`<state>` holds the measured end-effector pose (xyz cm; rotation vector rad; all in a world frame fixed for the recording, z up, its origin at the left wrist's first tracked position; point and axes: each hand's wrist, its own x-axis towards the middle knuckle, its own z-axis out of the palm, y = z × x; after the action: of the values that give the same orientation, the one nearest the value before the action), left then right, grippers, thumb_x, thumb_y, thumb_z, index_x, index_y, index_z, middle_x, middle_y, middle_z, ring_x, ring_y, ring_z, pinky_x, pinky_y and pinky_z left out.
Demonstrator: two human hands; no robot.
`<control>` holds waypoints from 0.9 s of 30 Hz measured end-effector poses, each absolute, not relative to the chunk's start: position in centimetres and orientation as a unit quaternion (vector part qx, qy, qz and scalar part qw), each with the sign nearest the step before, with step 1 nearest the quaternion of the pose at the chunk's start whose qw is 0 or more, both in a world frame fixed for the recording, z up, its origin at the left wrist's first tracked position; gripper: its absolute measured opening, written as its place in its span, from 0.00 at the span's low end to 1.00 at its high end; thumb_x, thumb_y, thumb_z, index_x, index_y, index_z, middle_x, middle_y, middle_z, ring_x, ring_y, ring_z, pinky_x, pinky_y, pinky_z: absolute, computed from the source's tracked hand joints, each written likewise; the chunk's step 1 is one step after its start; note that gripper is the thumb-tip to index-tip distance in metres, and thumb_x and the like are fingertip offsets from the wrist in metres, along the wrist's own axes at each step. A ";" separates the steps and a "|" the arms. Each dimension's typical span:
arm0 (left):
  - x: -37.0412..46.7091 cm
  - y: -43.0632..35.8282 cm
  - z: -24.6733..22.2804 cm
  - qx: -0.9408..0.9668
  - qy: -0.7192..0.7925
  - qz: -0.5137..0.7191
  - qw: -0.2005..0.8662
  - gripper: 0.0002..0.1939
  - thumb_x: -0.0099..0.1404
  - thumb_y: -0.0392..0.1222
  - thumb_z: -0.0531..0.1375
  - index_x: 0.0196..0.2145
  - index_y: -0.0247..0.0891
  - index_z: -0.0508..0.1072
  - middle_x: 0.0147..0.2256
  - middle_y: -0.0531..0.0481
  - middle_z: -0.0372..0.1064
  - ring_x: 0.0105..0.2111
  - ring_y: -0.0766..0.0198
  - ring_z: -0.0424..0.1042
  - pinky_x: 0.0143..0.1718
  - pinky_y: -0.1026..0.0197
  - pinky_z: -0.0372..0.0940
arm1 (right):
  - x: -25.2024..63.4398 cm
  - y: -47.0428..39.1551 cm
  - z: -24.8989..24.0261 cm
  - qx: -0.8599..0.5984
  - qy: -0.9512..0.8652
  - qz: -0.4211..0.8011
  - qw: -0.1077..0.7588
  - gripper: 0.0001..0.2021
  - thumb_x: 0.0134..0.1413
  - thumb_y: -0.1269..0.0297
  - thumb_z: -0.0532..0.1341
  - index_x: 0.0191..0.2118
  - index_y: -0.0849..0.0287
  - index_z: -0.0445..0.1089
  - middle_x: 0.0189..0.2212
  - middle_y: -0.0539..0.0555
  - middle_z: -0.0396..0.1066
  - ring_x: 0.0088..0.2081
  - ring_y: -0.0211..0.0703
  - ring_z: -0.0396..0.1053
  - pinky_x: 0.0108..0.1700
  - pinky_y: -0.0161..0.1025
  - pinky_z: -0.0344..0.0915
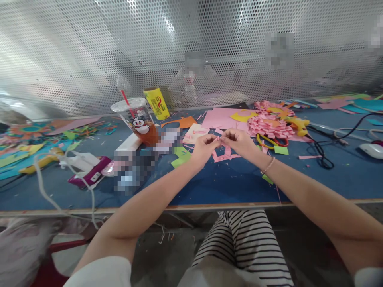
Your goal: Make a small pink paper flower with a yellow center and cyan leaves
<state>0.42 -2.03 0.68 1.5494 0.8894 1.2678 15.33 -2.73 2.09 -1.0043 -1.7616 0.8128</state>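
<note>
Working from the left, we are seeing a yellow corded tool and a purple item lying on the bench, presumably being kept aside so that their cords are not crossing the work. The lidded cup is standing farther back, probably to keep liquid away from the paper. At the centre, the left hand is pinching a small pink paper piece, thumb and finger closed narrowly; the right hand is meeting it in a matching pinch, likely because so thin a piece is needing support from both sides. To the right, pink fringed flowers and scissors are lying within easy reach. As for limits, a pixelated patch is masking whatever is lying before the cup; the fingertips are covering most of the held piece, and we are not managing to tell whether the pink strip below is joining it. The flowers are partly hiding each other, and the frame is cutting off a white device at far right.
</note>
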 end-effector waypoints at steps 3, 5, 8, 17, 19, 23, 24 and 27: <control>0.4 -1.9 0.7 0.617 0.328 0.516 0.495 0.05 0.51 0.39 0.60 0.23 0.34 0.71 0.21 0.53 0.65 0.25 0.70 0.64 0.27 0.66 0.59 | 15.3 -2.6 1.6 -0.410 -0.720 0.301 0.473 0.10 0.50 0.58 0.58 0.27 0.61 0.64 0.22 0.48 0.64 0.22 0.31 0.57 0.24 0.33 0.54; 0.4 -1.8 0.8 0.600 0.301 0.516 0.532 0.07 0.52 0.41 0.58 0.24 0.34 0.72 0.22 0.52 0.66 0.26 0.68 0.65 0.27 0.64 0.61 | 15.3 -2.4 1.4 -0.412 -0.716 0.291 0.483 0.10 0.49 0.59 0.58 0.27 0.60 0.63 0.21 0.48 0.62 0.22 0.32 0.56 0.25 0.33 0.54; 0.5 -1.6 1.1 0.551 0.298 0.507 0.592 0.12 0.54 0.45 0.55 0.24 0.33 0.72 0.24 0.48 0.69 0.26 0.65 0.68 0.28 0.62 0.63 | 15.5 -2.1 1.2 -0.415 -0.695 0.293 0.510 0.08 0.49 0.60 0.58 0.26 0.59 0.63 0.22 0.47 0.61 0.23 0.32 0.56 0.26 0.34 0.54; 0.0 -0.8 1.0 0.512 0.341 0.502 0.608 0.13 0.49 0.47 0.63 0.28 0.35 0.71 0.24 0.52 0.69 0.22 0.69 0.66 0.27 0.64 0.64 | 16.0 -1.6 1.0 -0.451 -0.660 0.240 0.551 0.10 0.50 0.57 0.56 0.28 0.59 0.64 0.23 0.49 0.63 0.24 0.34 0.57 0.28 0.35 0.54; 0.0 -0.8 0.9 0.537 0.357 0.502 0.576 0.14 0.47 0.44 0.65 0.31 0.36 0.70 0.25 0.54 0.68 0.23 0.71 0.66 0.26 0.66 0.63 | 16.1 -1.4 0.8 -0.460 -0.659 0.229 0.549 0.10 0.50 0.57 0.56 0.28 0.59 0.64 0.24 0.50 0.64 0.26 0.35 0.58 0.29 0.36 0.55; 0.0 -0.5 0.4 0.566 0.400 0.505 0.514 0.17 0.45 0.39 0.65 0.35 0.36 0.69 0.26 0.54 0.67 0.25 0.70 0.67 0.25 0.66 0.62 | 16.1 -0.7 0.3 -0.460 -0.659 0.256 0.536 0.13 0.53 0.54 0.52 0.30 0.59 0.64 0.25 0.49 0.64 0.28 0.37 0.60 0.31 0.36 0.57; -0.1 -0.3 0.3 0.569 0.406 0.509 0.502 0.16 0.46 0.39 0.65 0.35 0.36 0.69 0.26 0.53 0.68 0.26 0.69 0.67 0.25 0.66 0.62 | 16.1 -0.5 0.1 -0.455 -0.658 0.280 0.531 0.14 0.53 0.53 0.51 0.30 0.58 0.64 0.25 0.49 0.63 0.27 0.37 0.60 0.31 0.36 0.57; -0.3 0.2 0.1 0.579 0.415 0.525 0.467 0.15 0.46 0.40 0.64 0.34 0.36 0.69 0.26 0.52 0.68 0.27 0.68 0.68 0.26 0.65 0.63 | 16.3 0.0 -0.2 -0.431 -0.664 0.343 0.505 0.15 0.51 0.50 0.54 0.32 0.58 0.64 0.24 0.48 0.63 0.26 0.36 0.61 0.30 0.35 0.59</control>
<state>-0.26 0.17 0.09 1.4205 1.0175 1.2875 16.25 -0.01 -0.22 -1.0412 -1.6036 0.8273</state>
